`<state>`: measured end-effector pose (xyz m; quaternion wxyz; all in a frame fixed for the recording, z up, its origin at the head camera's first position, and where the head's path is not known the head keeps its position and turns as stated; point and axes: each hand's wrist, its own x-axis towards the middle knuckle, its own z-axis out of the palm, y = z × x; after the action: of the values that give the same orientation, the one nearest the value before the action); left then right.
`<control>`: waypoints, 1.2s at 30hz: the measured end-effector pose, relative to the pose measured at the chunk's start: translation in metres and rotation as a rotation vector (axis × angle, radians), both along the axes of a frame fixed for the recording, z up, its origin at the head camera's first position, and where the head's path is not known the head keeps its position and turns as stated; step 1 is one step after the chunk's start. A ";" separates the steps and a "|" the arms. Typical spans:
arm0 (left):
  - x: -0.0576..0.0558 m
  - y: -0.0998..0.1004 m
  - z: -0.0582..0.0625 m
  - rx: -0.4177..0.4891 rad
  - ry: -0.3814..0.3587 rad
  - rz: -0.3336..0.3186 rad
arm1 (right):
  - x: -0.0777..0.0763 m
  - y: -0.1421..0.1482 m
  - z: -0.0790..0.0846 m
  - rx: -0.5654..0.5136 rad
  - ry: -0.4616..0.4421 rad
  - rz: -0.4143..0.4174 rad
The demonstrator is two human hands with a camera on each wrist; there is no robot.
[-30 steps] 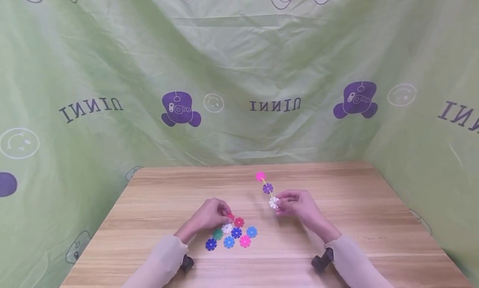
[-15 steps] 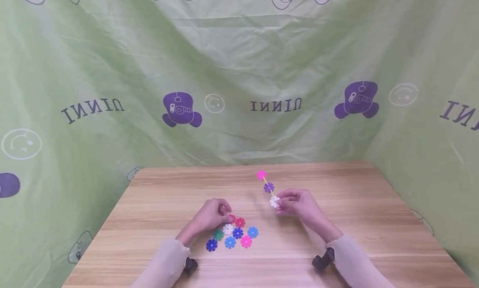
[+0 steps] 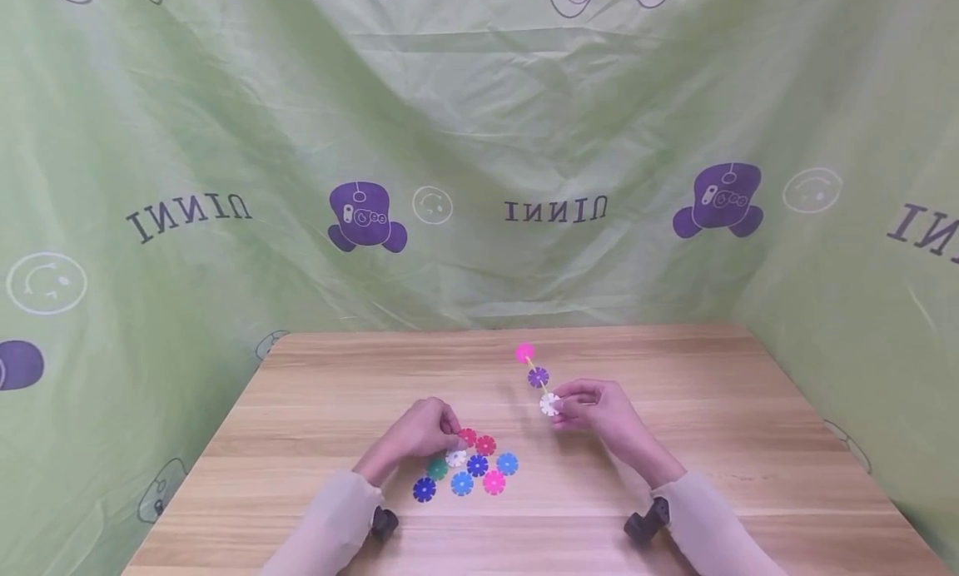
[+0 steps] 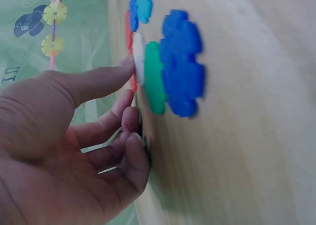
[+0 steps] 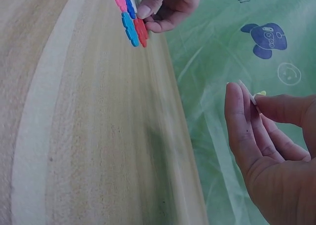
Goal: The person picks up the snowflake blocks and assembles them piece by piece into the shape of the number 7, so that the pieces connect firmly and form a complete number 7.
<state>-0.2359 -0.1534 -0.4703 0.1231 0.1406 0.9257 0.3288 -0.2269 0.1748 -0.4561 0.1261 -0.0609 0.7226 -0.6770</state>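
Note:
My right hand (image 3: 603, 409) pinches a white snowflake disc (image 3: 549, 405) at the lower end of a raised chain of linked discs. Up that chain come a purple disc (image 3: 538, 378) and a pink disc (image 3: 524, 354), with yellow discs (image 4: 55, 12) set edge-on between them. Low over the table, my left hand (image 3: 421, 430) has thumb and index finger at the edge of a red disc (image 3: 468, 436), pinching it. A second red disc (image 3: 486, 445) lies beside it. The left thumb overlaps a loose white disc (image 4: 139, 59) in the left wrist view.
Loose discs lie close together on the wooden table (image 3: 315, 426): a green one (image 3: 437, 469), dark blue (image 3: 424, 489), light blue (image 3: 462, 484) and pink (image 3: 494, 482) among them. Green printed cloth (image 3: 464, 268) hangs behind and at both sides.
Both red discs have shifted slightly right relative to the other loose discs, with my left fingers staying at them. The right hand and its chain stay nearly still.

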 end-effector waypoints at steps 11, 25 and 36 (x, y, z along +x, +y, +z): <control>0.001 0.007 -0.003 0.013 -0.010 -0.008 | 0.001 -0.001 -0.003 0.000 0.012 0.013; 0.000 0.012 -0.004 -0.007 0.009 -0.015 | 0.000 -0.003 -0.005 -0.009 0.018 0.014; 0.005 0.027 0.006 0.222 0.080 0.109 | 0.000 -0.003 -0.003 -0.001 0.007 0.021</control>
<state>-0.2307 -0.1264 -0.4643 0.0516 0.1157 0.8940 0.4297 -0.2268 0.1716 -0.4589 0.1308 -0.0710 0.7221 -0.6756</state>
